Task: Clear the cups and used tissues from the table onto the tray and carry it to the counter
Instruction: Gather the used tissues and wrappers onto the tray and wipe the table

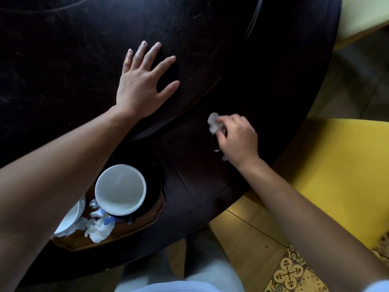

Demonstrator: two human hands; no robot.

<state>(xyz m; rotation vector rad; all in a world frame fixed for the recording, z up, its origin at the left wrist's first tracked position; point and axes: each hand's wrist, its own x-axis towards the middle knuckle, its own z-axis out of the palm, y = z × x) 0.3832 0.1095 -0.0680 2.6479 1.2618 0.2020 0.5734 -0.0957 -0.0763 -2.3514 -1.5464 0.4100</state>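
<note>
Crumpled tissue [213,123] pinched in right grip [237,140] — left hand [141,85] flat, fingers spread.

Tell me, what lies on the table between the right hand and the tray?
Only bare dark table, in the head view. The right hand pinches a tissue; the tray is apart from it.

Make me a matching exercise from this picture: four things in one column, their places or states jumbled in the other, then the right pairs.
Things:
1. left hand
2. right hand
3. white cup
4. crumpled tissues

Places or states:
A. lying in a heap on the wooden tray, beside the cup
B. spread flat on the dark table, holding nothing
C. standing upright on the tray, open side up
D. grip pinching a small wad of tissue above the table

Pairs: 1-B, 2-D, 3-C, 4-A
</note>
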